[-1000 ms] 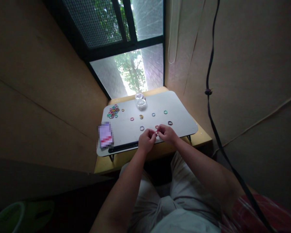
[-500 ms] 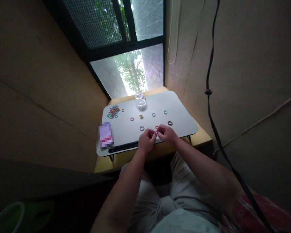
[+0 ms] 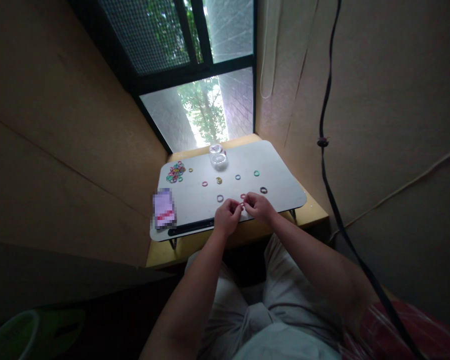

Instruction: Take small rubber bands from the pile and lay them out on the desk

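My left hand [image 3: 228, 217] and my right hand [image 3: 259, 206] meet at the front of the white folding table [image 3: 195, 200]. Both are closed in a pinch, and between the fingertips is a small red hair tie [image 3: 242, 204], partly hidden by them. Another red hair tie [image 3: 243, 196] lies just beyond my fingers. Around it rest a lilac hair tie [image 3: 220, 198], a dark one [image 3: 263, 190], a pink one [image 3: 204, 184], a yellow bunch [image 3: 219, 180], a blue one [image 3: 237, 177] and a green one [image 3: 256, 173].
A heap of mixed hair ties [image 3: 175, 172] lies at the table's back left, with a single yellow one [image 3: 190, 170] beside it. Clear plastic containers [image 3: 218, 159] stand at the back. A purple phone-sized item [image 3: 164, 209], blurred, is at left. A black strap [image 3: 325, 190] hangs at right.
Both hands stay in nearly the same place, with slight finger movement around the red hair tie. The other things on the table have not moved.
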`<state>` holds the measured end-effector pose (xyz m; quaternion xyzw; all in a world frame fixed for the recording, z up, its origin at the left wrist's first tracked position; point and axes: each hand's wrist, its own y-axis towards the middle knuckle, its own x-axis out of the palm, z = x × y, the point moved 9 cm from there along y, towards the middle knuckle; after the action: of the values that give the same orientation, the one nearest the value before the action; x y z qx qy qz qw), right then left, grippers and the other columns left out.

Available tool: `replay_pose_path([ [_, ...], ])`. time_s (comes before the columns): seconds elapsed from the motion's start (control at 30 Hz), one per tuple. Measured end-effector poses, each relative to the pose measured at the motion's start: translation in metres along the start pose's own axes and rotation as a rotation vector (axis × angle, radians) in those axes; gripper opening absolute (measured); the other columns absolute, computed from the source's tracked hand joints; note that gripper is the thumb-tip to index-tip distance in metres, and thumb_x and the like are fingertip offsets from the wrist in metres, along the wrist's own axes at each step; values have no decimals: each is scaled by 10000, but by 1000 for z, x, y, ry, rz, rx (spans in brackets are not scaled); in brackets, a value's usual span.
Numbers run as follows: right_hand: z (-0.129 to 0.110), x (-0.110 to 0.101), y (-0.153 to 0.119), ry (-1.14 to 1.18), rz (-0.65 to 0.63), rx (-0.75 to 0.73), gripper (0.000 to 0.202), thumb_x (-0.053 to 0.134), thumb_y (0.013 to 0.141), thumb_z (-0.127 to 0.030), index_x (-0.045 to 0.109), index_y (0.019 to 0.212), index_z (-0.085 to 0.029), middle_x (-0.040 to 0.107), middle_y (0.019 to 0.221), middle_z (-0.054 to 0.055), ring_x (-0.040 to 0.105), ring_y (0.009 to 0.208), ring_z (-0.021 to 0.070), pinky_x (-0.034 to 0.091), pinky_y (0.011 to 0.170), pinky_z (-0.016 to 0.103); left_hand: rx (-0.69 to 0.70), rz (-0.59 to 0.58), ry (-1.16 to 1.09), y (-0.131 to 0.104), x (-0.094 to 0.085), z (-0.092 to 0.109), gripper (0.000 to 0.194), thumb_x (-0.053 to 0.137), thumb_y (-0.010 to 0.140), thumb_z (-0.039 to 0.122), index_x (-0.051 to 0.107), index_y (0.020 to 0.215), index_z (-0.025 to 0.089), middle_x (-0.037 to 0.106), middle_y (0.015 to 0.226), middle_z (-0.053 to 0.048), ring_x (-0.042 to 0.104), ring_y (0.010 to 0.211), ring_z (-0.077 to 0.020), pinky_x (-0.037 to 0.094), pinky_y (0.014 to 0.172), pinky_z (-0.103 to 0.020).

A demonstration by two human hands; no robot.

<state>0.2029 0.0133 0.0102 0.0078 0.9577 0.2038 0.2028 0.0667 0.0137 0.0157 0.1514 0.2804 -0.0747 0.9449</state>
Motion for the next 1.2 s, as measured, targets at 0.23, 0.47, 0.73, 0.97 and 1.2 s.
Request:
replay_pose_path([
  [0.23, 0, 0, 0, 24, -1, 1, 50, 553, 753, -197, 538, 712, -222, 652, 734, 12, 660, 948, 212, 489, 785, 300, -1, -10, 7, 0, 0, 0, 186, 569, 845, 382, 604, 817, 201, 636, 678, 24, 553, 586, -102, 400, 584, -228],
  [0.47, -3, -1, -1, 30, -2, -4, 38, 549, 760, -203, 548, 724, -217, 663, 762, 21, 658, 978, 217, 483, 770, 292, -2, -22, 9, 0, 2, -2, 200, 558, 853, 398, 607, 846, 204, 652, 703, 18, 561, 590, -105, 403, 589, -235],
  [0.73, 2, 1, 1, 14, -9, 7, 67, 554, 763, -208, 518, 708, -214, 634, 716, 12, 658, 910, 205, 489, 741, 276, 11, -27, 34, 0, 2, 2, 201, 550, 859, 385, 619, 832, 198, 645, 692, 23, 545, 594, -100, 385, 585, -229],
  [0.97, 3, 2, 0, 18, -12, -6, 83, 559, 774, -216, 522, 700, -219, 624, 695, 10, 658, 969, 215, 481, 745, 274, 14, -42, 12, 0, 3, 0, 214, 512, 889, 386, 612, 840, 204, 650, 710, 19, 548, 601, -104, 395, 599, -231],
  [1.2, 2, 3, 0, -6, -17, -4, 65, 554, 770, -198, 533, 711, -215, 650, 728, 17, 660, 915, 203, 485, 762, 275, -6, -41, -33, 1, 4, -5, 185, 498, 900, 361, 585, 872, 201, 655, 725, 12, 574, 620, -113, 414, 615, -237],
])
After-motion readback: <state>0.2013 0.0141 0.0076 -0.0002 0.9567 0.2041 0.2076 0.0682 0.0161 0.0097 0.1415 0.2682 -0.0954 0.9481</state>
